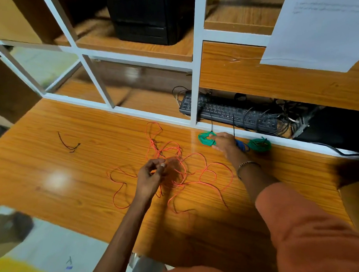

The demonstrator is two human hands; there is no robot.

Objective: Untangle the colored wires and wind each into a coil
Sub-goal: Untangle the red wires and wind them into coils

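Pinching a strand of the loose, tangled orange wire (173, 166) mid-desk, the left hand (151, 173) risks tightening knots if it pulls, while the right hand (225, 143) lies with straight fingers on the coiled green wire (205, 139) by the white frame, possibly nudging it loose.

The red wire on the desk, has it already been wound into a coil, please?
No, the red wire still lies in loose tangled loops across the desk, with the left hand pinching part of it.
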